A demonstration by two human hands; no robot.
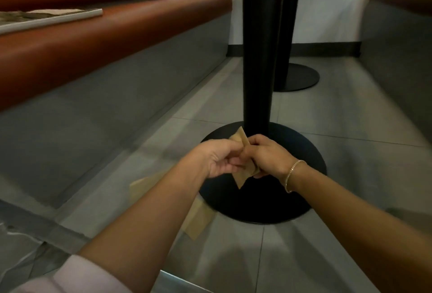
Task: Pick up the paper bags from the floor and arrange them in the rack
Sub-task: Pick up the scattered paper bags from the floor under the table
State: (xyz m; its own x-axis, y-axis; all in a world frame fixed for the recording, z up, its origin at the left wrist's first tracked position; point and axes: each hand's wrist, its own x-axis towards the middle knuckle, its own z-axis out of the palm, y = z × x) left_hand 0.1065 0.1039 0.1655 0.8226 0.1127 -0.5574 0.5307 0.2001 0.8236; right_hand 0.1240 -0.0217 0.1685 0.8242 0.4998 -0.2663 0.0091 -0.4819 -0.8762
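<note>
More brown paper bags (198,220) lie on the tiled floor (233,257) under the forearms; above the round black table base (304,152), left hand (218,159) and right hand (264,154) pinch a held stack of bags (243,175), best squared at the edges before reaching down again. No rack in view.

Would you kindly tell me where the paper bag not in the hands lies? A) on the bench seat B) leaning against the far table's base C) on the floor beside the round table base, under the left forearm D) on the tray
C: a flat paper bag lies on the floor by the near table base, partly hidden by the left forearm, while both hands hold another bag.
</note>
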